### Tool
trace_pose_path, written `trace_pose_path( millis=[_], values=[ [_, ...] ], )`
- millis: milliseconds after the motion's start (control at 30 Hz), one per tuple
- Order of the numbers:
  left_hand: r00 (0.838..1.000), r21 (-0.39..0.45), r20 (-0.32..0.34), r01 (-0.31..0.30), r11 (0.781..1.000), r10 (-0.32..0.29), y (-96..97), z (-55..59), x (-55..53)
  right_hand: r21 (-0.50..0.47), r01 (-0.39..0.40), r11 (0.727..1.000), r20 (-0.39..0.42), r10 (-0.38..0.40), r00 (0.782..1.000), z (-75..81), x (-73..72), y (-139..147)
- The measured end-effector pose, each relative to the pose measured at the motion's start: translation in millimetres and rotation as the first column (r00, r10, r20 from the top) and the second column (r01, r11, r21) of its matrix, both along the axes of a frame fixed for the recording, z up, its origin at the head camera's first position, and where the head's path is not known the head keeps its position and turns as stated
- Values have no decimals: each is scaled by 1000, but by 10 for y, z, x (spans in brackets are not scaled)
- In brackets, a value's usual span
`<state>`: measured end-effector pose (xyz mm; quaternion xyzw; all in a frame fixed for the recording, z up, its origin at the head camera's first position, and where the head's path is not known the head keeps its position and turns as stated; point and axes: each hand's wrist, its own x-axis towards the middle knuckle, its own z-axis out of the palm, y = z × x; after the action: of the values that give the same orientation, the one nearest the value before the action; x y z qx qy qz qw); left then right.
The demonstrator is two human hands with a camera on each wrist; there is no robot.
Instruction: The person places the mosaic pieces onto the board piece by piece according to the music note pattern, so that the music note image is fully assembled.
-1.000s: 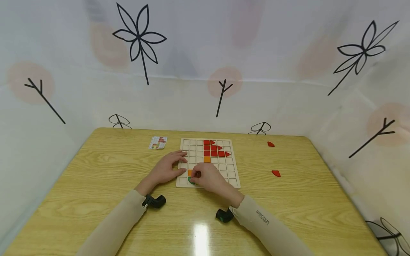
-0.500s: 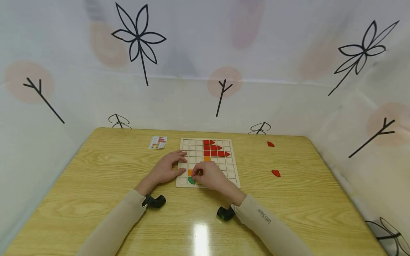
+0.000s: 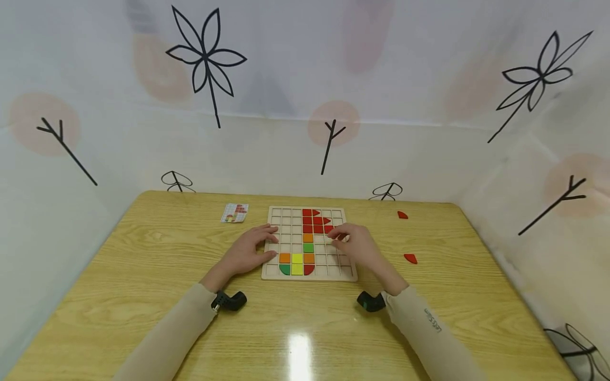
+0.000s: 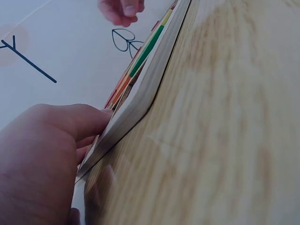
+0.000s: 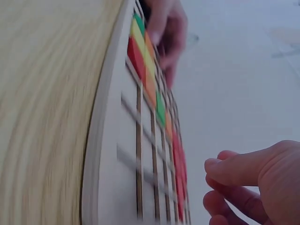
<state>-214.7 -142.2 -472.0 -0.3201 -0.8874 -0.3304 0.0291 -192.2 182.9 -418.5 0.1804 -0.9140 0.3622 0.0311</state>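
A wooden grid board [image 3: 281, 221] lies on the table. My left hand [image 3: 248, 248] rests at its left edge, fingers and thumb over the rim; the thumb [image 4: 93, 121] shows there in the left wrist view. My right hand [image 3: 355, 243] hovers over the board's right part, fingers loosely bent, with nothing visible between them. Red pieces [image 3: 313, 221] form three rows at the top. Below them run an orange square [image 3: 308, 238] and a green square [image 3: 308, 247]. At the bottom sit orange and yellow squares, a green quarter-round piece [image 3: 285, 269] and a red quarter-round piece [image 3: 308, 270].
Two red quarter-round pieces, one farther back [image 3: 403, 215] and one nearer [image 3: 411, 258], lie on the table right of the board. A small pattern card [image 3: 235, 212] lies to its left. A patterned cloth wall [image 3: 267, 153] stands behind the table [image 3: 167, 233].
My right hand has left the green quarter-round piece at the board's lower left and moved right and slightly back, uncovering the lower pieces. My left hand has stayed in place.
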Motion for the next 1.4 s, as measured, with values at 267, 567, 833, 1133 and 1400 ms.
trace_pose_path(
  millis=[267, 567, 833, 1133, 1400],
  values=[
    [1000, -1, -3, -4, 1000, 4, 9, 13, 15, 58, 157, 986, -14, -156, 988, -79, 44, 946],
    [1000, 7, 0, 4, 1000, -4, 7, 20, 40, 99, 250, 963, 108, -260, 960, -113, 190, 1640],
    [1000, 5, -2, 10, 1000, -10, 8, 6, 41, 52, 157, 986, 243, -165, 956, -122, 266, 1859],
    [1000, -4, -14, -1, 1000, 1, 1, 23, -10, 75, 33, 997, 281, -53, 958, -89, 153, 1947],
    [1000, 1, -11, 4, 1000, -4, 11, 32, 25, 107, 71, 992, 311, -101, 945, -94, 150, 1932]
  ],
)
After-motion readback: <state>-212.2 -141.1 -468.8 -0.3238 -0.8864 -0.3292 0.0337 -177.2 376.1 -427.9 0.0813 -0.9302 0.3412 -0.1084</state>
